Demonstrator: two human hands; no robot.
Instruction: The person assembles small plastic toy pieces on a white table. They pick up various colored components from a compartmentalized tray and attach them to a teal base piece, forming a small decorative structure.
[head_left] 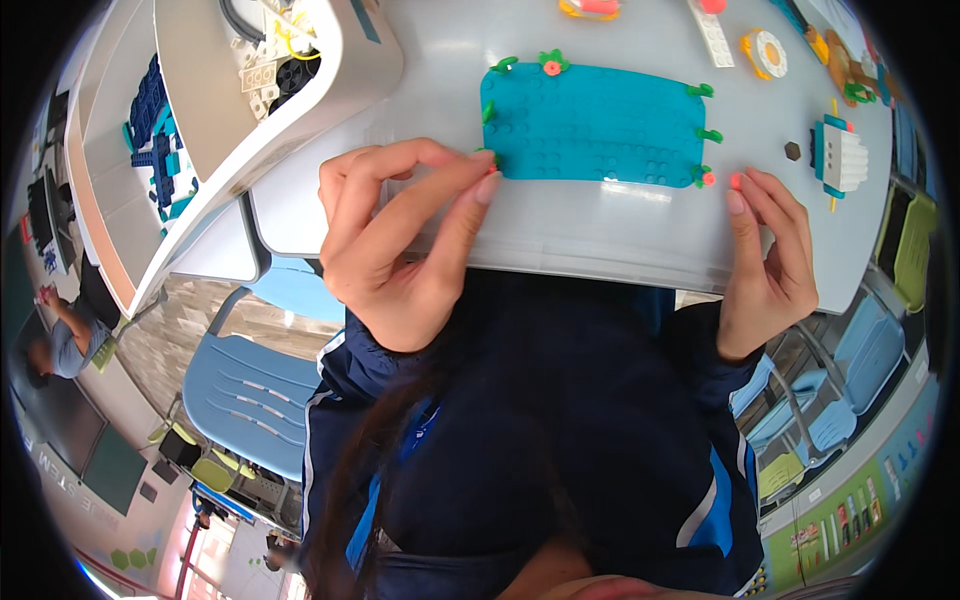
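A teal building-brick plate (600, 125) with rounded corners lies flat on the table. Green leaf pieces (707, 136) stick out along its edges, and a pink flower (551, 68) sits on one at the far edge. My left hand (400, 235) is at the plate's near left corner, thumb and forefinger pinched on a small pink piece (491, 171) that they mostly cover. To the right, apart from the plate, my right hand (770, 255) pinches another small pink piece (736, 181). Nearby, a pink flower (709, 179) sits at the near right corner.
A white divided bin (215, 150) with loose bricks stands at the left. Along the far right lie a white-and-orange ring piece (768, 54), a white strip (712, 35), a dark hexagonal piece (793, 151) and a white-and-teal assembly (843, 157). Blue chairs (245, 385) flank me.
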